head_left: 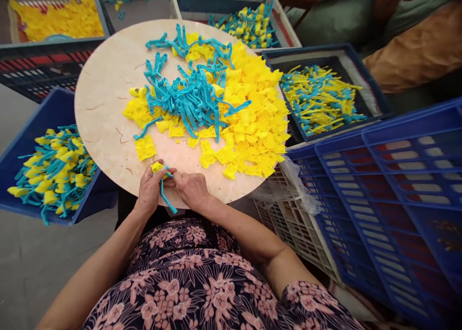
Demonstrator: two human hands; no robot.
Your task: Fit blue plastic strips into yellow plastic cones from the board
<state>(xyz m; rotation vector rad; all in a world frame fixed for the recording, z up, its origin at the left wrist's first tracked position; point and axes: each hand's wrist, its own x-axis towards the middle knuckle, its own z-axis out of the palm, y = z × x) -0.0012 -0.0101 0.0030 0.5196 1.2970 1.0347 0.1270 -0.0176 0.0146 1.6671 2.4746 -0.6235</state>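
At the near edge of a round wooden board, my left hand and my right hand are closed together on one small piece. It has a yellow head and a blue stem that hangs down between the hands. Just beyond the hands, a heap of loose yellow pieces covers the board's right half. A tangle of blue stems lies on the heap's left part.
A blue crate at my left holds several joined yellow-and-blue pieces. More such pieces fill a dark bin at the right and a box behind. A far-left crate holds yellow pieces. Stacked blue crates stand at the right.
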